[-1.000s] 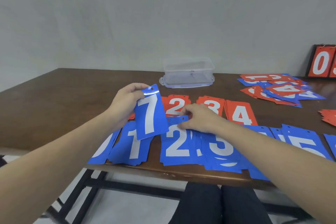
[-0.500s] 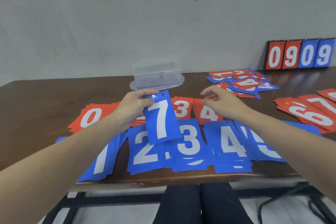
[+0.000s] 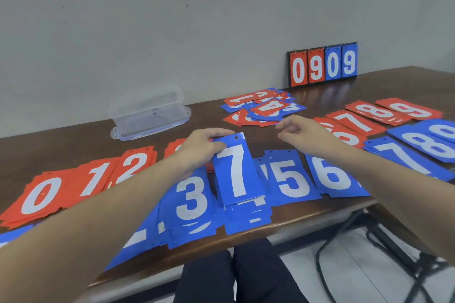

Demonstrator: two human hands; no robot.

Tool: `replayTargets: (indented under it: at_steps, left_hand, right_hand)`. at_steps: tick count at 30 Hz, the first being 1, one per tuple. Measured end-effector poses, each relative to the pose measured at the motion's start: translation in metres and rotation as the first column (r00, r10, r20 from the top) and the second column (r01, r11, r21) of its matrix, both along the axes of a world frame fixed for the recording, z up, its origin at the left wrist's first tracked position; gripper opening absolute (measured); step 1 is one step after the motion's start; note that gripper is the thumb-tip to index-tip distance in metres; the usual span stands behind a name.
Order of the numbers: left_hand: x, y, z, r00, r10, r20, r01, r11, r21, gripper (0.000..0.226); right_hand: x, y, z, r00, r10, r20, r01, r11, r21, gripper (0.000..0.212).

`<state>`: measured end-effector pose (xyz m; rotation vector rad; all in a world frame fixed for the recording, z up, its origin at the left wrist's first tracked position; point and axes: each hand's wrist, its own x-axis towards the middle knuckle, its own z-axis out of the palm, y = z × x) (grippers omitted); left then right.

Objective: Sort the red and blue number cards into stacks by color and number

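Note:
My left hand [image 3: 200, 149] pinches the top left corner of a blue 7 card [image 3: 235, 170], held above the blue stacks near the table's front edge. My right hand [image 3: 304, 134] hovers empty with loosely curled fingers, to the right of the card. Blue stacks lie in a front row: 3 [image 3: 190, 200], 5 [image 3: 290, 179], 6 [image 3: 332, 176], 7 [image 3: 403, 158], 8 [image 3: 435, 142]. Red stacks lie behind: 0 [image 3: 40, 198], 1 [image 3: 96, 178], 2 [image 3: 134, 163], 7 [image 3: 357, 122], 8 [image 3: 376, 112], 9 [image 3: 411, 110]. An unsorted mixed pile [image 3: 264, 108] sits behind my hands.
A clear plastic box [image 3: 150, 113] stands upside down at the back left on the brown table [image 3: 61, 145]. A scoreboard reading 0909 [image 3: 323, 65] leans against the wall. Cables and table legs show on the floor to the right.
My view has swung right, bringing the higher-number stacks into sight. The left hand carried the blue 7 rightward, from above the 2 and 3 stacks to above the stack between 3 and 5.

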<state>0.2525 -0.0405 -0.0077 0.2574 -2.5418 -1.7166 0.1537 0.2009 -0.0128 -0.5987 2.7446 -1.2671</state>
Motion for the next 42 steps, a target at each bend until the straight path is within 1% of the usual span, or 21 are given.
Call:
replayTargets:
  at_steps: [4, 9, 13, 16, 22, 26, 29, 34, 40, 42]
  left_hand:
    - [-0.004, 0.005, 0.001, 1.000, 0.018, -0.010, -0.018, 0.999, -0.028, 0.034]
    - [0.005, -0.020, 0.004, 0.996, 0.085, 0.002, -0.085, 0.996, -0.036, 0.033]
    - [0.012, -0.041, 0.003, 0.989, 0.144, 0.013, -0.145, 0.988, 0.048, 0.030]
    - [0.004, -0.042, 0.002, 0.990, 0.139, 0.005, -0.139, 0.984, 0.110, 0.026]
    - [-0.029, 0.001, 0.006, 1.000, 0.018, 0.000, -0.018, 0.987, 0.161, 0.027]
    - [-0.055, 0.046, 0.009, 0.997, -0.077, 0.004, 0.075, 0.984, 0.164, 0.026]
    - [-0.074, 0.084, 0.011, 0.988, -0.156, 0.012, 0.152, 0.973, 0.176, 0.025]
    - [-0.102, 0.146, 0.009, 0.965, -0.261, 0.021, 0.252, 0.946, 0.202, 0.025]
    - [-0.138, 0.218, -0.001, 0.941, -0.337, 0.019, 0.331, 0.932, 0.148, 0.028]
    - [-0.147, 0.243, -0.006, 0.928, -0.372, 0.015, 0.368, 0.923, 0.109, 0.028]
  right_hand:
    - [-0.004, 0.011, -0.004, 1.000, -0.011, 0.000, 0.011, 1.000, 0.023, 0.018]
    - [-0.009, 0.002, -0.008, 1.000, 0.024, -0.010, -0.024, 0.999, 0.031, 0.014]
    - [-0.010, -0.013, -0.008, 0.998, 0.063, -0.018, -0.063, 0.997, 0.036, 0.011]
    - [-0.010, -0.009, -0.003, 0.997, 0.060, -0.038, -0.059, 0.997, 0.039, 0.012]
    - [-0.013, 0.048, 0.011, 0.998, -0.045, -0.038, 0.046, 0.999, 0.002, 0.012]
    - [-0.017, 0.096, 0.014, 0.985, -0.159, -0.058, 0.160, 0.987, 0.006, 0.013]
    - [-0.018, 0.129, 0.014, 0.973, -0.226, -0.054, 0.226, 0.974, -0.013, 0.008]
    - [-0.020, 0.177, 0.009, 0.944, -0.322, -0.066, 0.322, 0.947, -0.012, 0.008]
    - [-0.028, 0.217, 0.002, 0.916, -0.399, -0.052, 0.399, 0.917, -0.013, 0.006]
    - [-0.033, 0.225, 0.000, 0.910, -0.411, -0.057, 0.412, 0.911, -0.007, 0.012]
